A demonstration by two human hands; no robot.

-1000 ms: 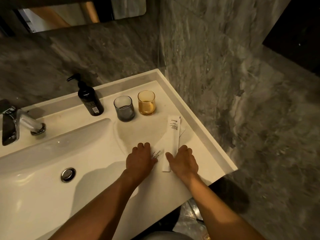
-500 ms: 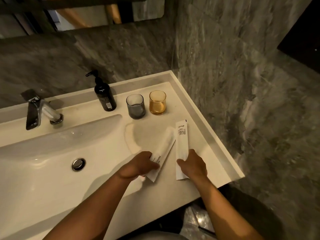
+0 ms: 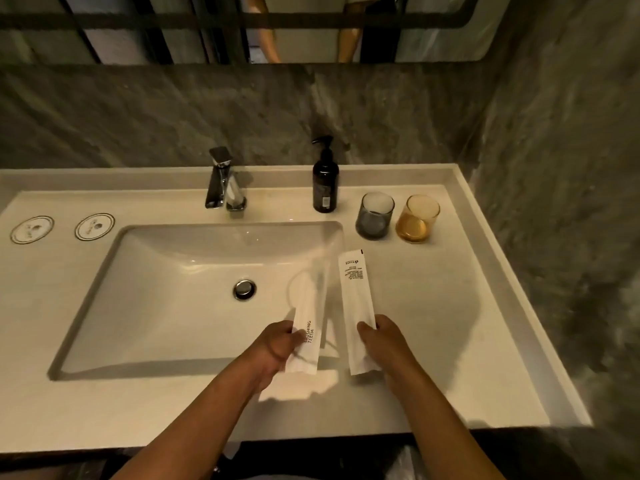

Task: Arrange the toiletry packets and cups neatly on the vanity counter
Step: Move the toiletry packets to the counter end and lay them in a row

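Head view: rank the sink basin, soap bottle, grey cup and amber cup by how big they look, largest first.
1. Sink basin, by far the largest.
2. Soap bottle, taller than either cup.
3. Grey cup and amber cup: they look about alike, so I won't rank them.

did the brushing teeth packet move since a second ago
Yes. The brushing teeth packet, pinched in the left hand, has come off the counter leftward and now hangs over the sink basin's right edge.
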